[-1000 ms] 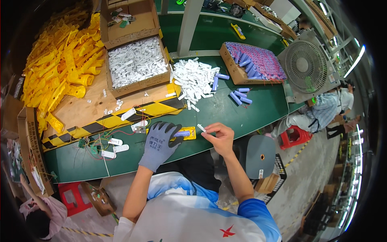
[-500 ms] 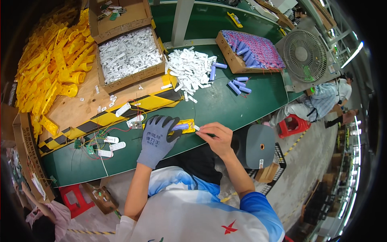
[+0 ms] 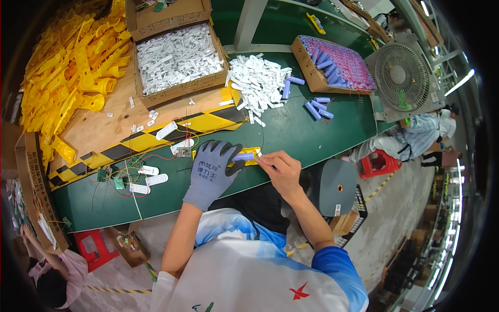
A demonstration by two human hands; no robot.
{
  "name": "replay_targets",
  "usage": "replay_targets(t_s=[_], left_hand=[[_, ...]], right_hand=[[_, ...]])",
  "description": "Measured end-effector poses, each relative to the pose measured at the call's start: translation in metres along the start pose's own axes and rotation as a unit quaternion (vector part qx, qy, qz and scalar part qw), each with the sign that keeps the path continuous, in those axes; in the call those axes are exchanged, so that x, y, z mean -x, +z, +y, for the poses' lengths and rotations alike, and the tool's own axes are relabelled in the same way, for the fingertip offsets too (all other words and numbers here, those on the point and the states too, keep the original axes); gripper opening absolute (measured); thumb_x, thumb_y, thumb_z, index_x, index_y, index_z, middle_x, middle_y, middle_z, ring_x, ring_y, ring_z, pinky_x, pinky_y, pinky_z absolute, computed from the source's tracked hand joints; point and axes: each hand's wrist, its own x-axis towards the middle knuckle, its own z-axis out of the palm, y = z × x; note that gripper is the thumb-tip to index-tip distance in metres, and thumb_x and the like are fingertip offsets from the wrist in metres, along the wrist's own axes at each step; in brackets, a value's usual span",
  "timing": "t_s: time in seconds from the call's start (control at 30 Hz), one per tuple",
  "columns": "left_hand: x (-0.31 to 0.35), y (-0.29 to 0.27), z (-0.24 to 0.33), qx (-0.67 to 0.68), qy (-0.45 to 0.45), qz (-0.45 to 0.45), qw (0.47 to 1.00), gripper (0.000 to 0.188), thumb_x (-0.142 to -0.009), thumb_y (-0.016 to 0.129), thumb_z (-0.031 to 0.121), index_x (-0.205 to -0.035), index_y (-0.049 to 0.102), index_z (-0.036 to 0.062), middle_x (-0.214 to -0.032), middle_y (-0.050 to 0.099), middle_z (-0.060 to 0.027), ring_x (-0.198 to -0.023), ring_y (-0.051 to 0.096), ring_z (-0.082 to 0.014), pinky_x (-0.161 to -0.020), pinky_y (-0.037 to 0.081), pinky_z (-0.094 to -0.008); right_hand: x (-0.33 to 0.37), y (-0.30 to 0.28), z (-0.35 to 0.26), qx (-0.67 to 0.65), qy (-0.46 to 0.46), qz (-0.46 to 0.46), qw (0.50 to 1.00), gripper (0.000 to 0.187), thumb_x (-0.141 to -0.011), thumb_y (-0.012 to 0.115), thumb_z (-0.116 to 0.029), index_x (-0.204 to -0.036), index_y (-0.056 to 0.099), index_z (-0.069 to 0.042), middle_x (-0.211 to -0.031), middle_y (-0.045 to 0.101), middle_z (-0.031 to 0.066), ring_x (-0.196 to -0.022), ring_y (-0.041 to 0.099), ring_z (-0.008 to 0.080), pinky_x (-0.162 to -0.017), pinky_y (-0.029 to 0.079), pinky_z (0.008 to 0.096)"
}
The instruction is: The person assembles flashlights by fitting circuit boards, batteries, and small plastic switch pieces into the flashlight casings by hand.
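My left hand [image 3: 212,169], in a grey-blue glove with dark fingertips, is closed around a yellow plastic housing [image 3: 251,163] on the green bench. A purple cylindrical battery [image 3: 243,156] lies inside the housing, partly covered by the gloved fingers. My right hand [image 3: 283,174], bare, pinches a small white plastic piece [image 3: 259,154] at the housing's right end; fingertips hide most of it. Left of the glove lie a small circuit board with wires [image 3: 183,152] and white oblong covers [image 3: 156,179]. Several loose purple batteries [image 3: 315,110] rest beyond my right hand.
Yellow housings [image 3: 78,67] are heaped at far left. A cardboard box [image 3: 182,87] of white pieces stands beside a loose white pile [image 3: 257,83]. Another box [image 3: 304,54] holds batteries, near a fan [image 3: 397,75]. A grey stool [image 3: 335,187] stands right; co-workers sit farther off.
My right hand has brought the white piece from just off the housing's right end into contact with it. The whole view has shifted slightly; my left hand keeps its grip.
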Motion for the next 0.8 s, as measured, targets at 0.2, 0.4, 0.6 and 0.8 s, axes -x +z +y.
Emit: replay_targets(t_s=[0.2, 0.4, 0.6, 0.8], left_hand=[[-0.003, -0.003, -0.001, -0.012, 0.0, -0.007, 1.0, 0.042, -0.086, 0.074, 0.033, -0.125, 0.066, 0.0176, -0.113, 0.064, -0.0082, -0.106, 0.06, -0.0291, -0.098, 0.045, -0.0451], [-0.006, -0.001, 0.0, 0.012, -0.002, -0.016, 1.0, 0.043, -0.083, 0.077, 0.029, -0.124, 0.069, 0.0192, -0.115, 0.066, -0.0073, -0.108, 0.06, -0.03, -0.099, 0.045, -0.0453], [-0.003, -0.002, 0.002, 0.0, -0.008, -0.008, 1.0, 0.038, -0.085, 0.074, 0.032, -0.119, 0.069, 0.016, -0.113, 0.067, -0.0078, -0.107, 0.06, -0.0301, -0.1, 0.045, -0.046], [-0.004, -0.006, 0.006, 0.012, -0.001, 0.004, 1.0, 0.041, -0.086, 0.074, 0.031, -0.124, 0.067, 0.017, -0.121, 0.063, -0.0095, -0.115, 0.057, -0.0311, -0.103, 0.043, -0.0468]], right_hand=[[-0.017, -0.008, 0.006, 0.058, -0.09, -0.068, 0.992, 0.014, -0.075, 0.084, -0.009, -0.084, 0.074, -0.004, -0.093, 0.072, 0.0045, -0.081, 0.069, 0.0211, -0.066, 0.057, 0.0319], [-0.025, -0.019, -0.002, 0.112, -0.095, -0.118, 0.982, 0.013, -0.085, 0.078, -0.022, -0.088, 0.076, -0.009, -0.101, 0.071, -0.0001, -0.088, 0.067, 0.0183, -0.07, 0.057, 0.0325], [-0.044, -0.047, 0.05, 0.025, 0.047, 0.03, 0.998, 0.011, -0.089, 0.074, -0.013, -0.089, 0.075, -0.003, -0.09, 0.074, 0.0123, -0.082, 0.072, 0.0283, -0.072, 0.057, 0.0351], [-0.08, -0.095, 0.104, 0.164, 0.185, 0.031, 0.968, 0.018, -0.09, 0.073, -0.022, -0.094, 0.076, -0.004, -0.091, 0.075, 0.014, -0.08, 0.073, 0.0293, -0.071, 0.056, 0.0395]])
